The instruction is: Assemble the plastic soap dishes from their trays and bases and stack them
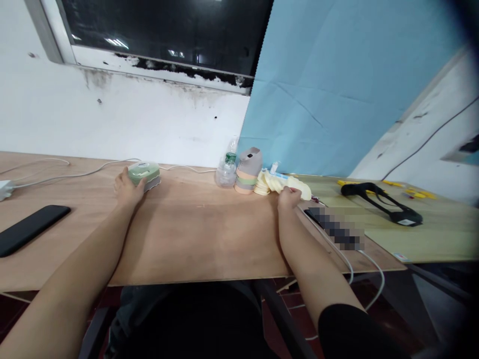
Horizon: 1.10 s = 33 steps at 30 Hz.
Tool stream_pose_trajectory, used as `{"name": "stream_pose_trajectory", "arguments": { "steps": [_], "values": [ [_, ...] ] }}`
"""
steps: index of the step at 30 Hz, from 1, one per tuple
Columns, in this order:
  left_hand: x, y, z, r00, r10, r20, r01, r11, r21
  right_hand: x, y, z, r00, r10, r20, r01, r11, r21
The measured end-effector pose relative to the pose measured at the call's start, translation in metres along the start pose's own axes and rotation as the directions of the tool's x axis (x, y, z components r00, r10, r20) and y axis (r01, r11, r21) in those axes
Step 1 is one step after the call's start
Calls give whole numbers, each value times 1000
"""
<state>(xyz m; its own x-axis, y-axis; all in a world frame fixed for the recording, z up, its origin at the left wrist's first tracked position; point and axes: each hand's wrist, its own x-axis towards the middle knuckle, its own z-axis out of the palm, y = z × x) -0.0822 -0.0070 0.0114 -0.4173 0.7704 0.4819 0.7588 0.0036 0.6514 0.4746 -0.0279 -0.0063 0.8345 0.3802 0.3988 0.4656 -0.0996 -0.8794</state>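
My left hand [126, 188] grips the left side of a small pale green rounded case [143, 172], which has a greyish part below its green top. Thumb and fingers lie around it near the back of the table. On the other side, my right hand [288, 197] is closed at the fingertips on a flat cream round pad [301, 189]. Beside it, more cream round pads [263, 183] lie stacked and fanned out. A stack of grey, green and peach cups [249, 172] stands to their left. Part of the right fingertips is hidden.
A clear plastic bottle with a green cap [226, 172] stands by the wall. A black phone [33, 227] lies at the left. White cables [86, 173] cross the table [209, 239]. Right are a blurred dark object [335, 228], a black strap [381, 202] and yellow pieces [421, 193].
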Motion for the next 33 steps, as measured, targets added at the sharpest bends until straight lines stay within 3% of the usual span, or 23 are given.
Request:
{"name": "stream_pose_trajectory", "arguments": {
  "steps": [2,4,13,20,24,27,30,33],
  "values": [
    [1,-1,0,999,-15,28,15,1000,-1,1,0,2,990,102,-95,-102,995,6],
    [0,0,-1,999,-21,44,21,1000,-6,0,0,4,984,97,-149,-96,995,11],
    [0,-1,1,999,14,34,-13,999,-30,-19,-24,1,935,-236,-264,246,969,6],
    [-3,4,-1,994,46,-97,-47,999,-7,-32,-43,2,927,-310,-213,324,946,33],
    [-9,16,-8,964,171,-202,-175,985,-2,-34,-49,2,920,-322,-222,336,941,27],
    [-16,27,-11,921,332,-205,-337,942,12,-41,-53,2,912,-403,-78,402,915,-37],
    [-25,38,-9,861,494,-126,-501,865,-35,-59,-58,8,840,-526,137,538,840,-73],
    [-37,49,-4,750,660,-34,-659,742,-122,-89,-65,19,656,-672,345,725,688,-37]
  ]
}}
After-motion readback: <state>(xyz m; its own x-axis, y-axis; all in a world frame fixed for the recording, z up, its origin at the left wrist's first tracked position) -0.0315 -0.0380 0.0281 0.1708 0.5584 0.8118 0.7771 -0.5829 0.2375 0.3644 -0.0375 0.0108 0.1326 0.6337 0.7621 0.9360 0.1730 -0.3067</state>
